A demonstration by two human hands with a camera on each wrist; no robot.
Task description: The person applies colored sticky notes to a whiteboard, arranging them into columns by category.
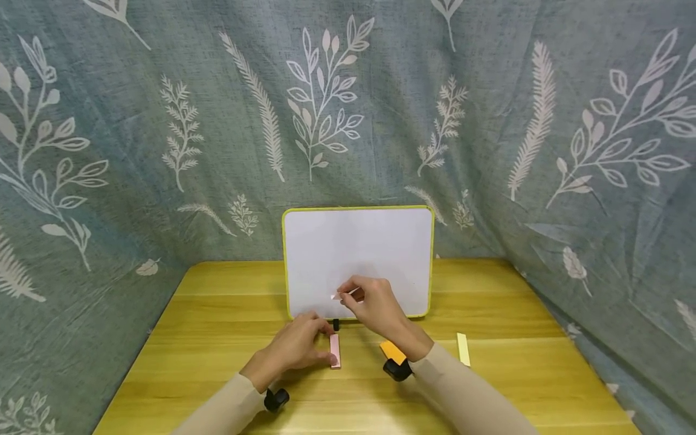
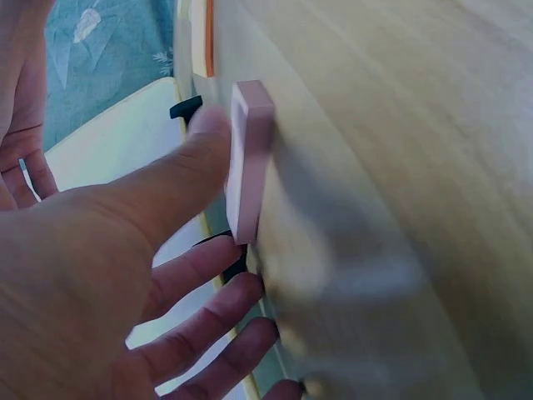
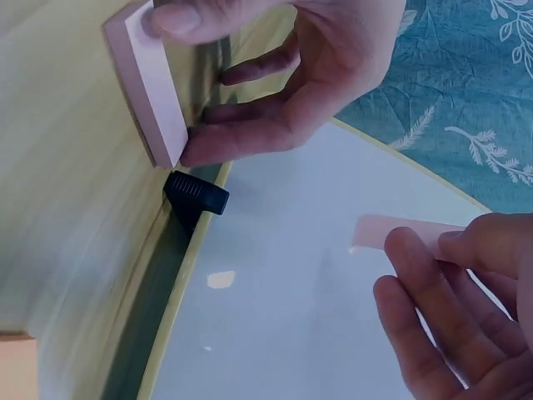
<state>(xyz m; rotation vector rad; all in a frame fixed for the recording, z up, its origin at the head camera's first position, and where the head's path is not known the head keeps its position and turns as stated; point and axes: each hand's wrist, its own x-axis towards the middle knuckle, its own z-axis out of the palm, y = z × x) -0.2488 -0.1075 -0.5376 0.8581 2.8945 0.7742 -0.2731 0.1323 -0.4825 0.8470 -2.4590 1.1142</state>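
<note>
Right hand (image 1: 376, 307) pinches a sheer pink sticky note (image 3: 376, 231) at the whiteboard (image 1: 326, 248).
Before the whiteboard, left hand (image 1: 296, 343) grips a narrow pink notepad (image 1: 334, 345) endwise.

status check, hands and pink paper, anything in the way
Left hand holds slim pink rectangular paper pad by its ends; right hand pinches thin pink paper strip before yellow-framed rectangular whiteboard; nothing visibly blocking.

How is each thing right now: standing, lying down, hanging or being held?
Pink pad: pinched by its ends in the left hand
Pink strip: pinched in the right hand, one end free
Whiteboard: standing up, no writing visible
Orange pad: lying on the table, partly hidden
Yellow pad: lying on the table
Curtain: hanging, creased
</note>
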